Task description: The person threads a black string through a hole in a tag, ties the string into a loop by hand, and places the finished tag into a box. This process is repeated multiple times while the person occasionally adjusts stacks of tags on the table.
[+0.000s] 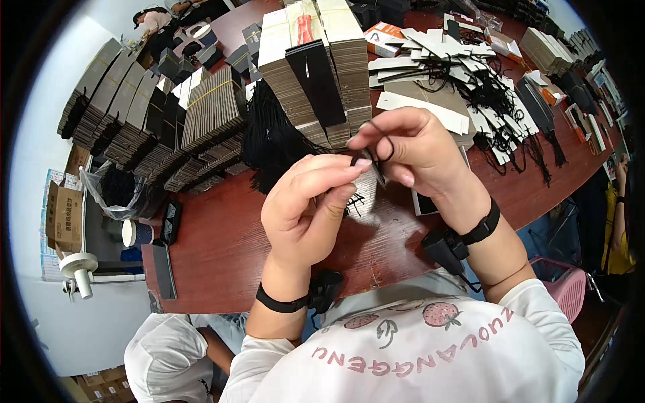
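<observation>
My left hand (302, 211) and my right hand (423, 148) meet above the front of the table, each pinching part of a thin black cord (384, 140). The cord makes a small loop at my right fingers. A dark, narrow, shiny piece sticks out below my right fingers; its kind I cannot make out. Just beyond my hands a black card (316, 84) with a short slit leans on tall bundled stacks of card (279, 57). To the left of those stacks hangs a thick bunch of black cords (269, 134). A few short black cord bits (355, 203) lie on the table beneath my hands.
Long rows of banded card stacks (208, 114) fill the left. White tags with black cords (497, 114) lie heaped at the right. A red-handled tool (304, 28) rests on the central stacks. The reddish-brown table (222, 262) curves toward me. Other people are nearby.
</observation>
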### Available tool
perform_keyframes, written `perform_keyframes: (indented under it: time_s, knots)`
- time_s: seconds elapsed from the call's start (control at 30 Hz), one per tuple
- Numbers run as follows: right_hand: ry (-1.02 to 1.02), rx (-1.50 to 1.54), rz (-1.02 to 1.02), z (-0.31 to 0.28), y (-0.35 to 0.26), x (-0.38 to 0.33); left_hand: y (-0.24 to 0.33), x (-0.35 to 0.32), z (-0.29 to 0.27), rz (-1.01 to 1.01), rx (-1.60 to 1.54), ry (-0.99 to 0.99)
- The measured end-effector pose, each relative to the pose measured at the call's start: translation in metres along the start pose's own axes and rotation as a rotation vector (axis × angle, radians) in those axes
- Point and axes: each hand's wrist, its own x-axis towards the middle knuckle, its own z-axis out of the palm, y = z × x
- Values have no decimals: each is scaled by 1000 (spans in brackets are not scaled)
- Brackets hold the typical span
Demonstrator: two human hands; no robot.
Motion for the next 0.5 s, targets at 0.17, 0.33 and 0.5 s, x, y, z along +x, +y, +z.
perform_keyframes:
  time_s: [0.17, 0.33, 0.5]
  knots:
    - [-73, -173, 134, 7, 3, -3, -6, 0, 0, 4, 141, -23]
    - [-70, -256, 91, 3, 3, -1, -12, -3, 3, -101, -174, 135]
    - [5, -232, -38, -2, 5, -2, -28, -13, 8, -395, -8, -173]
